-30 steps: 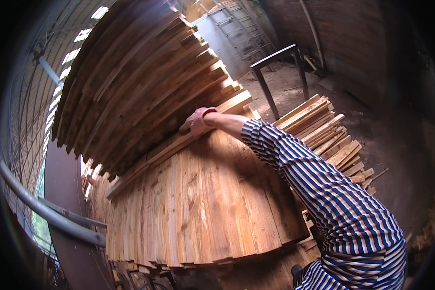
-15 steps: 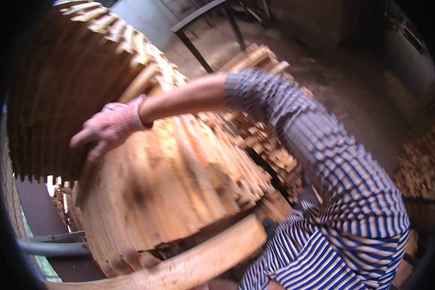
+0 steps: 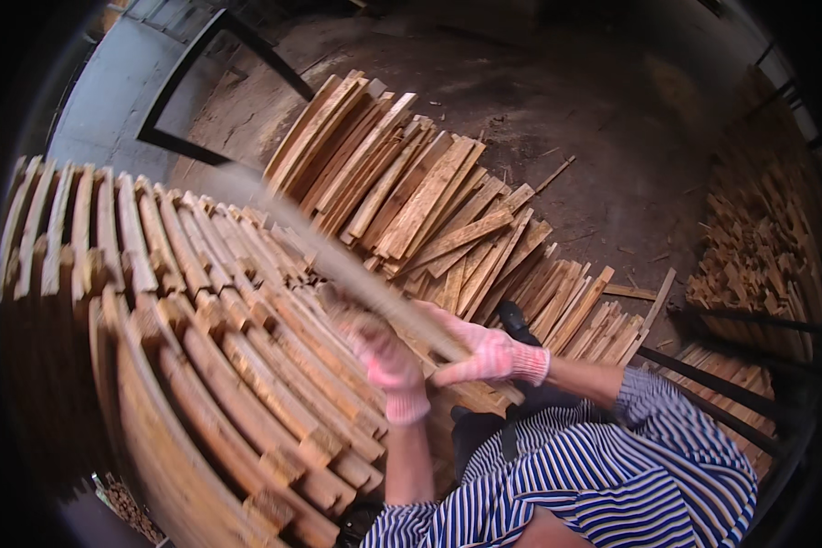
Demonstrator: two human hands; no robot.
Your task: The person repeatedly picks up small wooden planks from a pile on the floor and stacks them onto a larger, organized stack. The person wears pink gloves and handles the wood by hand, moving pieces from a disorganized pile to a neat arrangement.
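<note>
A long narrow wooden slat, blurred by motion, slants across the middle, from the far left down past my hands. My right hand, in a pink knitted glove, is closed around it near its lower end. Close by on the left is my left hand, in a matching glove with brownish, smeared fingers. It lies against or just beside the slat; whether it grips cannot be made out. Below and left of it spreads a tall stack of wooden slats, laid crosswise in layers.
Beyond my hands, a long pile of loose wooden pieces runs across the floor. At the far left stands a black metal frame. Another heap of wood lies on the right behind dark metal bars.
My view has swung toward the floor pile. My right hand has come back from over the stack on the left and now holds a slat. My left hand has come into sight.
</note>
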